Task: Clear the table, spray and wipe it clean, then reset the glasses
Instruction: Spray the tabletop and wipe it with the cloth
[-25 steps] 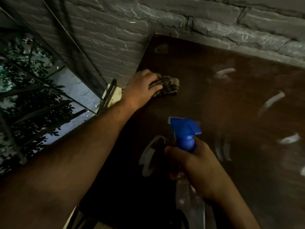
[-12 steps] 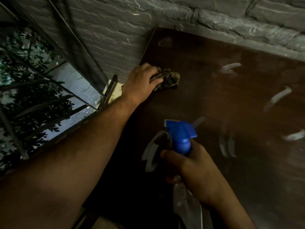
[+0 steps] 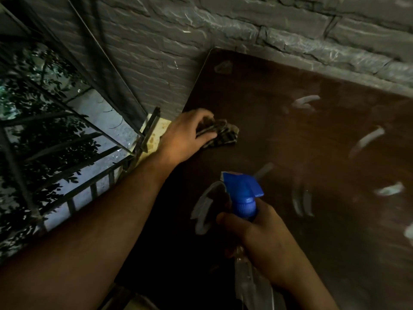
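Dim balcony nook: stone-brick wall (image 3: 223, 25), iron railing (image 3: 73, 175) (foliage beyond), table (image 3: 290, 135)

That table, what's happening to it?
A person is cleaning the dark table. Their left hand grips a crumpled cloth pressed on the tabletop near its left edge. Their right hand holds a spray bottle with a blue nozzle above the table. No glasses are in view.

Two bare forearms and hands in head view, dim light.
Left hand (image 3: 186, 133) and right hand (image 3: 266, 247) ungloved; no sleeves, watch, rings or bands visible up to frame edge.
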`<state>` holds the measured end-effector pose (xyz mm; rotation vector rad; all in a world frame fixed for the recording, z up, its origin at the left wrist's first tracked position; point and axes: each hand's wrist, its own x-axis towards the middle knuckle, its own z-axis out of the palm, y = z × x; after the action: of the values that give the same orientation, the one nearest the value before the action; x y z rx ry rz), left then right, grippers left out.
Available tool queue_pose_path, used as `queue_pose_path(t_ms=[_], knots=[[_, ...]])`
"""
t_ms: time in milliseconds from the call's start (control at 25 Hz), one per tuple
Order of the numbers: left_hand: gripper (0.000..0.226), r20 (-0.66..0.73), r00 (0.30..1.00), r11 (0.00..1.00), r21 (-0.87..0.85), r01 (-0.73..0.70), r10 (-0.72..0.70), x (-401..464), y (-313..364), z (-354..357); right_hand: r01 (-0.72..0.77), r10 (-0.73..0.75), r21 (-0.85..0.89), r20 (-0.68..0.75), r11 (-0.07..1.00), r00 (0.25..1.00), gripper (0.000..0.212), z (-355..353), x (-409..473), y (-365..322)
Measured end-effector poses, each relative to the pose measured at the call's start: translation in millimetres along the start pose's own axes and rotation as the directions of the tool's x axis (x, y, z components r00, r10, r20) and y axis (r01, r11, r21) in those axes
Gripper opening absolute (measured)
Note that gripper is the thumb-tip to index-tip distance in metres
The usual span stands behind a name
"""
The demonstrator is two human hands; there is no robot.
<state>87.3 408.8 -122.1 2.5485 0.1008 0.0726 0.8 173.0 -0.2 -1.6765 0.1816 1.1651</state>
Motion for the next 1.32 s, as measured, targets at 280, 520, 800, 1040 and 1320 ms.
queue_pose_path(t_ms=[280,520,800,1040,1320], knots=[[0.05,0.112,0.973,0.955,0.198,-0.223,0.204,-3,10,3,0.02,-0.02,0.004,-0.012,1.0,1.0,0.029,-3,-1,5],[0.045,-0.041,0.999,0.961,0.274,0.026,-0.015,6,-2,-3,-0.001,0.0,0.055,0.02,0.999,1.0,0.028,-2,-4,6],[0.043,0.138,0.966,0.939,0.239,-0.249,0.221,-14,31,14,0.008,-0.008,0.001,-0.006,1.0,1.0,0.028,6,-5,12],[0.042,0.042,0.998,0.96,0.274,-0.053,0.043,-13,3,-3,0.002,-0.002,0.005,-0.017,1.0,1.0,0.032,2,-10,13],[0.042,0.123,0.984,0.946,0.281,-0.163,0.133,-18,29,11,-0.009,0.008,0.032,0.005,0.999,1.0,0.03,4,-14,14]])
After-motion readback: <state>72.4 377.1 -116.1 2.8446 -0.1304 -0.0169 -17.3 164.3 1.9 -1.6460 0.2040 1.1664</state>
